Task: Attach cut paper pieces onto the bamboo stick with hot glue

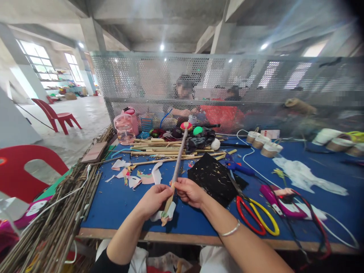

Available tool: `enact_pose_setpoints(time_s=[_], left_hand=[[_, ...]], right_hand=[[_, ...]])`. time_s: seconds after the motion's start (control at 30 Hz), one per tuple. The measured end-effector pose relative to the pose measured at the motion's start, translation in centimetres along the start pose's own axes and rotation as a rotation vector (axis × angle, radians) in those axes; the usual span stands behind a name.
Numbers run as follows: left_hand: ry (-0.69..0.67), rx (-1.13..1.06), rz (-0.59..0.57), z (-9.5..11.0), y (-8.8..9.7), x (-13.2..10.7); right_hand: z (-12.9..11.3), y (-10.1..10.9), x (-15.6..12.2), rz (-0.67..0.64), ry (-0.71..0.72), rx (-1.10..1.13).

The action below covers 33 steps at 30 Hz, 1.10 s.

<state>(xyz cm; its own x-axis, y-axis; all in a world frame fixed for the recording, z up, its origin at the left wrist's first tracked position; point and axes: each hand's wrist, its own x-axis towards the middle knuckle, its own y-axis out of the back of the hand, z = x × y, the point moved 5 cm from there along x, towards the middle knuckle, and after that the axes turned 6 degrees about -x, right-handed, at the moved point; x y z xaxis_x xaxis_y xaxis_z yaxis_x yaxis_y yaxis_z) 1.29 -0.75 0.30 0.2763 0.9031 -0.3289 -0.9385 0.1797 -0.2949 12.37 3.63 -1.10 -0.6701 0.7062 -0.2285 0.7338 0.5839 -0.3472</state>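
Both my hands are closed on a long thin stick (179, 159) that points away from me over the blue table. My left hand (155, 201) grips it from the left, and my right hand (189, 192) pinches it close by on the right. At the far end of the stick is a red and cream ball (186, 126). Below my fingers, the near end carries pale wrapping, with white and greenish scraps (167, 214) around it. Torn paper-like scraps (142, 178) lie left of the stick. Right of my right hand is a black cloth (210, 176) strewn with bits.
Scissors (253, 216) with red and yellow handles lie right, near a blue glue gun (240, 168) and a purple device (281, 203) with cables. Bundled sticks (65, 204) line the left edge. A pink jug (125, 129) stands behind. A perforated screen (148, 83) separates another person (184, 93).
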Motion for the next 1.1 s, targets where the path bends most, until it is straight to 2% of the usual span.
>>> enact_pose_setpoints(time_s=[0.07, 0.13, 0.23, 0.33, 0.4, 0.53, 0.6, 0.67, 0.77, 0.83, 0.9, 1.03, 1.1], left_hand=[[-0.065, 0.125, 0.038, 0.4, 0.4, 0.1], [-0.063, 0.141, 0.002, 0.4, 0.4, 0.2], [-0.005, -0.049, -0.098, 0.0, -0.2, 0.2], [0.042, -0.208, -0.150, -0.3, -0.8, 0.0], [0.038, -0.162, -0.127, -0.3, -0.8, 0.0], [-0.065, 0.156, 0.028, 0.2, 0.3, 0.0], [-0.088, 0.211, 0.058, 0.4, 0.5, -0.1], [-0.069, 0.111, 0.023, 0.3, 0.2, -0.1], [0.035, -0.131, -0.071, 0.0, -0.5, -0.2], [0.083, -0.175, -0.098, -0.1, -0.9, -0.3], [0.052, -0.088, -0.070, 0.0, -0.7, -0.1], [-0.083, 0.229, 0.086, 0.8, 0.5, 0.2], [-0.097, 0.287, 0.089, 0.9, 0.7, 0.3]], right_hand=[[0.1, 0.1, 0.1, 0.028, -0.003, -0.022], [0.0, 0.1, 0.0, 0.034, -0.007, -0.023], [-0.3, -0.2, -0.1, -0.023, -0.002, 0.031], [-0.5, -0.4, -0.3, -0.070, 0.011, 0.058], [-0.3, -0.2, -0.2, -0.043, 0.008, 0.033], [0.0, 0.2, -0.1, 0.047, -0.010, -0.019], [0.0, 0.1, 0.0, 0.056, -0.018, -0.016], [-0.1, -0.1, -0.1, 0.019, -0.022, 0.019], [-0.3, -0.4, -0.2, -0.066, -0.021, 0.075], [-0.3, -0.3, -0.1, -0.071, -0.018, 0.073], [-0.2, -0.2, -0.1, -0.044, -0.015, 0.053], [0.0, -0.1, 0.0, 0.003, -0.016, 0.002], [-0.1, -0.2, -0.1, 0.011, -0.024, -0.009]])
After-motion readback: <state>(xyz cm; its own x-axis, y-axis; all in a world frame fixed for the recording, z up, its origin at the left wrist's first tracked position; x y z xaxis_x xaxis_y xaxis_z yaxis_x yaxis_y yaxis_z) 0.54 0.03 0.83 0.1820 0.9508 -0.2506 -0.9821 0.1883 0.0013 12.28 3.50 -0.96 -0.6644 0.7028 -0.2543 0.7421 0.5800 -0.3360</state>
